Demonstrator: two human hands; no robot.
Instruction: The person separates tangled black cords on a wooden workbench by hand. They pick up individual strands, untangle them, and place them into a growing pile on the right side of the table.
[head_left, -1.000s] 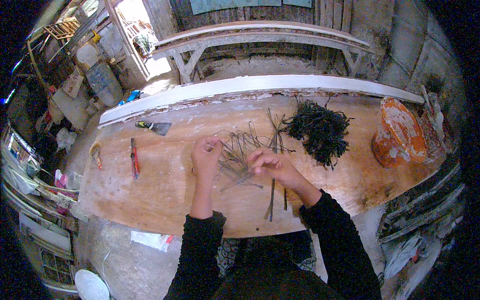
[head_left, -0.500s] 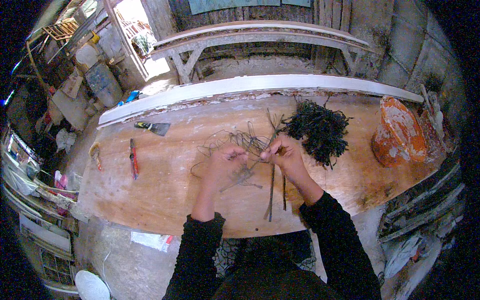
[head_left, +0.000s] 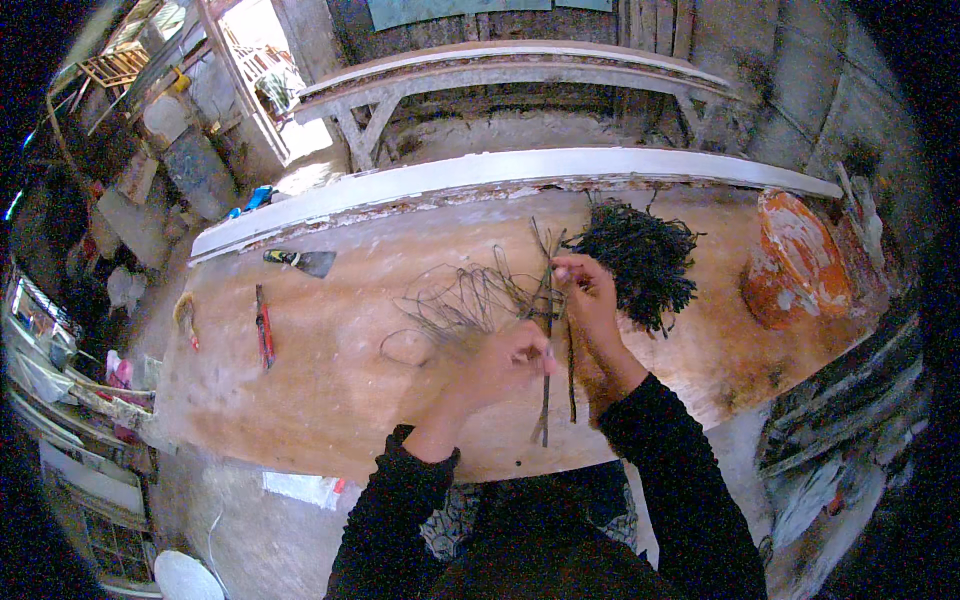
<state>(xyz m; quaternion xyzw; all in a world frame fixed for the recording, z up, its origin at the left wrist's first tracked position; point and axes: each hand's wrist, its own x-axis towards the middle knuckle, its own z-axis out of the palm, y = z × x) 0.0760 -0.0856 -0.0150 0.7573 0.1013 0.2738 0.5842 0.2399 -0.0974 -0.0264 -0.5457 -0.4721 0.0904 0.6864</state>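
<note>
My right hand [head_left: 588, 290] is closed in a pinch near the upper part of some thin dark strips [head_left: 546, 405] lying lengthwise on the table. My left hand [head_left: 512, 352] is lower, its fingers bent together beside the same strips; what its fingertips hold is too small to make out. A loose tangle of thin dark wire or cord [head_left: 450, 300] spreads out beyond and to the left of my left hand. To the right of my right hand sits a thick heap of short black strips [head_left: 645, 255].
The wooden tabletop [head_left: 290, 400] carries a scraper [head_left: 305, 262], red-handled pliers or cutters [head_left: 264, 328] and a brush [head_left: 186, 318] at left. An orange, white-smeared bucket [head_left: 800, 265] stands at right. A long white board [head_left: 500, 168] runs along the far edge, with a bench [head_left: 540, 75] behind.
My hands have moved apart: the left came down and right toward the strips, the right went up and slightly right. The wire tangle shows more openly.
</note>
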